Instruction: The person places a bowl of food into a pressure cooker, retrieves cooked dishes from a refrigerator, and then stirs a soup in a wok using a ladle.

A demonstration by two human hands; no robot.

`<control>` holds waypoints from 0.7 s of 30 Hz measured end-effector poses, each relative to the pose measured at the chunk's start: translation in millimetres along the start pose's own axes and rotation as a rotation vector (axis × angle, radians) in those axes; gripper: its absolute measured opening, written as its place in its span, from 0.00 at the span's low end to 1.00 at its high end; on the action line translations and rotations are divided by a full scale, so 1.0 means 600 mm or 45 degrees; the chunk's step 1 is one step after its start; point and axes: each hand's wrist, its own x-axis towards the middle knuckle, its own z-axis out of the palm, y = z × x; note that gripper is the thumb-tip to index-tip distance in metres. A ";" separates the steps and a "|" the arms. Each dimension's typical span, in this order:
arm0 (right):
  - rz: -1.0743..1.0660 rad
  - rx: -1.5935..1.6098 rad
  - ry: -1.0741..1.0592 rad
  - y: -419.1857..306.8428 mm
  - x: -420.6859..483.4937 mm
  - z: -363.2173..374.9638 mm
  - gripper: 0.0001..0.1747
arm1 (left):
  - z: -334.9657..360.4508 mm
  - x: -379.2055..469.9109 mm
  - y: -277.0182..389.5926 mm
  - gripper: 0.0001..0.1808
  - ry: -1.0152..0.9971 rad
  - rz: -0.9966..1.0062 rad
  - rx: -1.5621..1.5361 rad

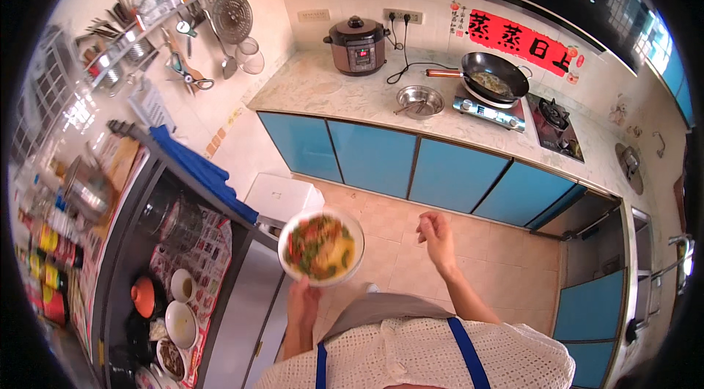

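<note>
My left hand [303,296] grips the near rim of a white bowl [358,257] and holds it above the floor, beside the cabinet on the left. Inside the bowl lies food [322,246] with red and green pieces in a yellow liquid. To the right of it, my right hand [437,236] hangs in the air with bent fingers and nothing visible in it. I cannot tell how far apart those fingers are. Across the floor, a black wok [478,66] with a wooden handle stands on a cooktop [488,113], with some liquid in its bottom.
An electric pressure cooker [358,47] and a steel bowl [408,95] with chopsticks stand on the marbled counter [313,78]. A gas burner [554,114] is right of the wok. The dark cabinet on the left holds several bowls [181,323]. A white bin [280,194] stands beyond it.
</note>
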 end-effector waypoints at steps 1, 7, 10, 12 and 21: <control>-0.015 -0.010 0.064 0.003 0.034 -0.006 0.08 | 0.028 0.060 0.010 0.13 -0.012 -0.005 0.003; 0.015 -0.233 0.366 0.018 0.230 -0.075 0.08 | 0.176 0.359 0.042 0.10 -0.260 -0.073 -0.106; 0.115 -0.290 0.522 0.037 0.329 -0.097 0.10 | 0.212 0.470 0.035 0.12 -0.247 -0.176 -0.076; 0.095 -0.330 0.558 0.050 0.431 -0.096 0.12 | 0.226 0.545 0.036 0.14 -0.179 -0.297 -0.092; -0.393 -0.840 0.119 0.042 0.997 0.101 0.12 | 0.273 0.813 0.101 0.14 0.061 -0.456 0.002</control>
